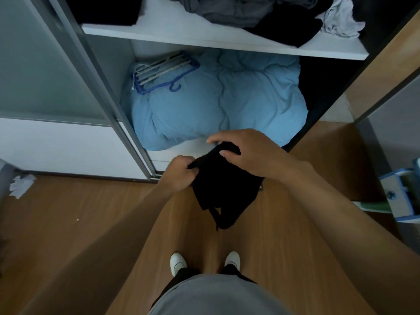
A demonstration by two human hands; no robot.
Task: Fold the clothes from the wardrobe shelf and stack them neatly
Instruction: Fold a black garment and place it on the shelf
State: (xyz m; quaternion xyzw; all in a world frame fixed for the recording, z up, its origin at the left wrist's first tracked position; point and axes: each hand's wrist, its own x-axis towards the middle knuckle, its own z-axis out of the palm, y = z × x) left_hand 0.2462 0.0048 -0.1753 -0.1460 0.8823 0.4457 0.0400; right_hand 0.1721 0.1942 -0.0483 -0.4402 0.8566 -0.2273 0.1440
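I hold a small black garment (223,189) in the air in front of the open wardrobe, above the wooden floor. My left hand (180,172) pinches its left upper edge. My right hand (246,151) grips its top from above, thumb pressed on the cloth. The lower part hangs down bunched. On the white wardrobe shelf (181,34) above lies an unfolded heap: grey clothes (227,10), a black garment (288,30) and a white one (341,19). A dark folded item (106,10) sits at the shelf's left end.
Below the shelf a light blue duvet (216,101) fills the wardrobe bottom, with a bundle of hangers (161,69) on it. The sliding door (56,76) stands to the left. A white crumpled item (21,185) lies on the floor at left; a blue-and-white object (400,196) at right.
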